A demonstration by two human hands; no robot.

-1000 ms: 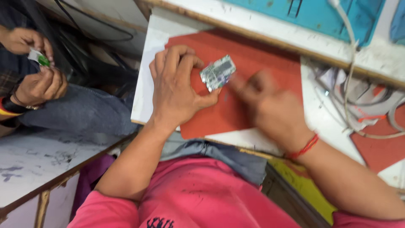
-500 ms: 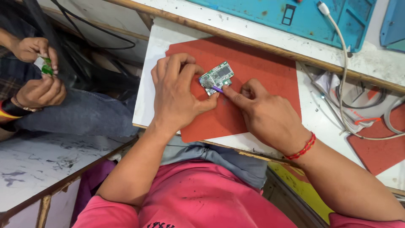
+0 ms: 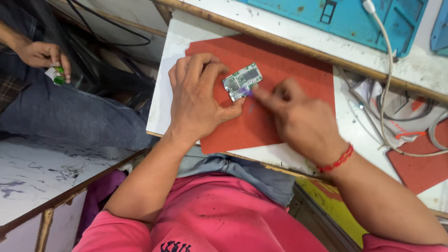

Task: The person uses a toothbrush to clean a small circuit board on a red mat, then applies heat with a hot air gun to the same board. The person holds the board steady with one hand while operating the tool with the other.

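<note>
While the left hand (image 3: 198, 100) pinches a small circuit board (image 3: 241, 81), the right hand (image 3: 298, 119) pokes it.
Red mat (image 3: 289, 70) has open room toward its far edge.

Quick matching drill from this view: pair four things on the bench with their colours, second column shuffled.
1. circuit board
2. mat under the hands
3. wrist thread
4. cable at right

a. white
b. green and silver
c. orange-red
d. bright red

Pairs: 1-b, 2-c, 3-d, 4-a. The left hand grips the board; the right hand is blurred beside it.
</note>
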